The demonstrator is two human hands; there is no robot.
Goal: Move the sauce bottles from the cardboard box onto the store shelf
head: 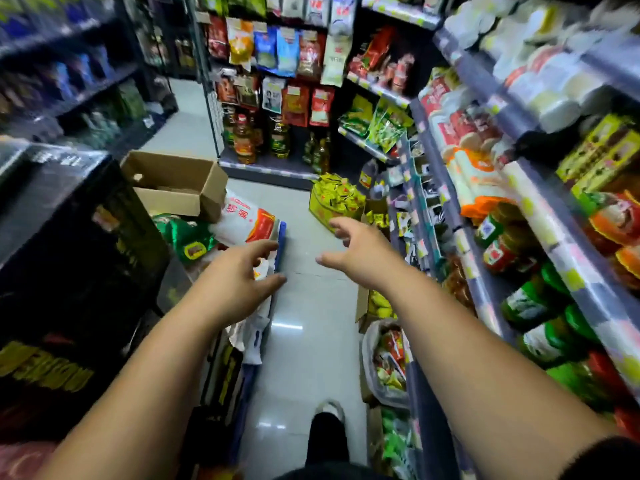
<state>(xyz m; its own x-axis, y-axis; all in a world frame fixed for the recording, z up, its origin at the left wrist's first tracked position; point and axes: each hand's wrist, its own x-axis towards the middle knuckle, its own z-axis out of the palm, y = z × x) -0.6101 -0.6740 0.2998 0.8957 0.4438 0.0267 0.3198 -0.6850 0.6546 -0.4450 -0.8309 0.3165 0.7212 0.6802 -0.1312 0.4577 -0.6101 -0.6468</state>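
Both my arms reach forward over a narrow store aisle. My left hand point(239, 271) is open with fingers spread, holding nothing, above bags on the left. My right hand point(356, 251) is also open and empty, over the floor. An open cardboard box point(180, 183) sits at the left ahead, resting on sacks; its inside looks empty from here. The store shelf point(540, 216) runs along the right. Sauce jars and bottles with red and green labels point(502, 251) stand on it. The view is blurred.
Rice sacks point(249, 220) and a blue trolley edge point(281, 247) lie left of the aisle. Black crates point(69, 271) stack at the near left. A yellow box of packets point(334, 199) and bagged goods point(388, 362) stand on the floor at right. My foot point(329, 414) is below.
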